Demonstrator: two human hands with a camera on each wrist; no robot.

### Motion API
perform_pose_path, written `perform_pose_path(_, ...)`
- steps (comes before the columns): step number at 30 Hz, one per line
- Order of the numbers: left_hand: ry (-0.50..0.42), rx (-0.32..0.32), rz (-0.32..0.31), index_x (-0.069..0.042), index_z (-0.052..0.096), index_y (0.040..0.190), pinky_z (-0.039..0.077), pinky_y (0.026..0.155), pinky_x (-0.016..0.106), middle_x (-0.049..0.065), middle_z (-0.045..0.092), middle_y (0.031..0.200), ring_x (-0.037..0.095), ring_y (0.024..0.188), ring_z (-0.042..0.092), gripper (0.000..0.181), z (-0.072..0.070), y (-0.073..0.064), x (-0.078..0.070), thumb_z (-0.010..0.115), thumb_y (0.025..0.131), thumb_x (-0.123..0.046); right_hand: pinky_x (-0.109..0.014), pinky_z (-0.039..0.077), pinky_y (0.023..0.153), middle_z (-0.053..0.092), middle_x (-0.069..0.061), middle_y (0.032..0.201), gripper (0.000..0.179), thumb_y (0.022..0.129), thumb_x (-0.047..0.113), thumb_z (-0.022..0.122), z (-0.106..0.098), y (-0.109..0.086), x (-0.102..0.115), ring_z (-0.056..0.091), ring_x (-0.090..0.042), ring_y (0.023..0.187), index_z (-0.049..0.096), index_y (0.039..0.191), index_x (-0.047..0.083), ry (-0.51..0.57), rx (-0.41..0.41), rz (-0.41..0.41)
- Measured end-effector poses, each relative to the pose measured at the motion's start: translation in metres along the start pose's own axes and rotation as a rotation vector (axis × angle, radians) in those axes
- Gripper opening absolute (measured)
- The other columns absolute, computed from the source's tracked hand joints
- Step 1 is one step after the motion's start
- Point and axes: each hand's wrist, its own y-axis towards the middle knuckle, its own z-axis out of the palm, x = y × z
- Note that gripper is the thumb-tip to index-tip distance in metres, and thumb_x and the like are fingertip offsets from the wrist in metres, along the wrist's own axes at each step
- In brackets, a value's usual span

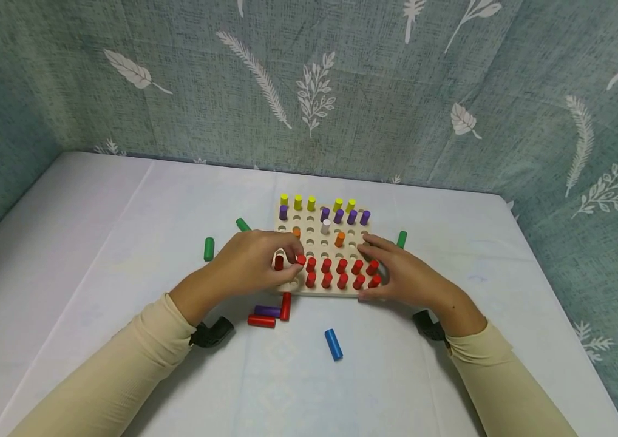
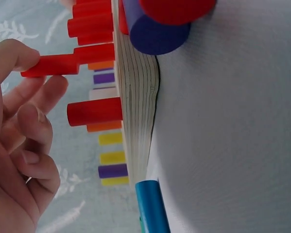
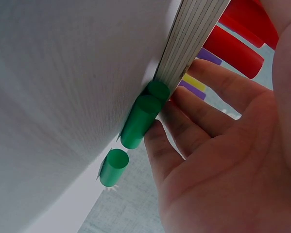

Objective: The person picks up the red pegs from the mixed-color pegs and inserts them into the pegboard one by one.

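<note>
A pale wooden pegboard (image 1: pixel 317 243) lies on the table, with pegs standing in several of its holes. My left hand (image 1: pixel 251 262) is over its left part, pinching a red peg (image 2: pixel 50 65) between thumb and fingertips. In the left wrist view that peg is above the board face, its far end close to another red peg (image 2: pixel 94 53). At the board's right side, my right hand (image 1: pixel 410 276) rests against the edge with fingers extended, thumb near the front corner. Two rows of red pegs (image 1: pixel 342 280) stand near the front; yellow pegs (image 1: pixel 298 202) and purple pegs (image 1: pixel 339 215) stand at the back.
Loose red pegs (image 1: pixel 261 321) and a purple peg (image 1: pixel 268 311) lie in front of the board. A blue peg (image 1: pixel 333 345) lies nearer me. Green pegs (image 1: pixel 209 249) lie to the left, and others (image 3: pixel 140 121) to the right beside my right hand. A patterned cloth hangs behind.
</note>
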Motion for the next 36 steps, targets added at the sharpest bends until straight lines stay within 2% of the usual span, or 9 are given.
perform_pose_path(6, 0.012, 0.031, -0.033, -0.02, 0.071, 0.102, 0.044, 0.053, 0.023, -0.01, 0.072, 0.087, 0.005, 0.063, 0.054, 0.019, 0.001, 0.002, 0.003, 0.077, 0.087, -0.029, -0.055, 0.035, 0.115, 0.024, -0.008, 0.166, 0.097, 0.073, 0.05, 0.086, 0.0, 0.0, 0.0, 0.027, -0.036, 0.151, 0.042, 0.152, 0.016, 0.005, 0.0, 0.004)
perform_pose_path(21, 0.029, 0.046, -0.07, -0.02, 0.072, 0.106, 0.044, 0.054, 0.024, -0.01, 0.072, 0.087, 0.007, 0.063, 0.055, 0.02, 0.006, 0.004, 0.01, 0.075, 0.088, -0.029, -0.056, 0.035, 0.114, 0.024, -0.008, 0.166, 0.096, 0.073, 0.049, 0.086, 0.001, 0.0, -0.001, 0.027, -0.036, 0.151, 0.043, 0.152, 0.016, 0.005, -0.004, 0.0)
perform_pose_path(27, 0.028, 0.072, -0.094, -0.019, 0.072, 0.107, 0.045, 0.057, 0.023, -0.009, 0.073, 0.088, 0.007, 0.066, 0.057, 0.022, 0.008, 0.005, 0.01, 0.076, 0.087, -0.029, -0.056, 0.035, 0.114, 0.023, -0.008, 0.166, 0.097, 0.073, 0.049, 0.086, 0.001, -0.001, -0.001, 0.026, -0.036, 0.151, 0.042, 0.152, 0.016, 0.014, 0.002, 0.0)
perform_pose_path(36, 0.038, 0.077, -0.093, -0.016, 0.071, 0.111, 0.044, 0.057, 0.023, -0.007, 0.074, 0.09, 0.006, 0.067, 0.057, 0.025, 0.009, 0.005, 0.011, 0.075, 0.089, -0.028, -0.056, 0.035, 0.114, 0.023, -0.007, 0.166, 0.096, 0.074, 0.05, 0.085, 0.0, -0.001, -0.002, 0.026, -0.035, 0.152, 0.041, 0.153, 0.016, 0.017, 0.002, -0.007)
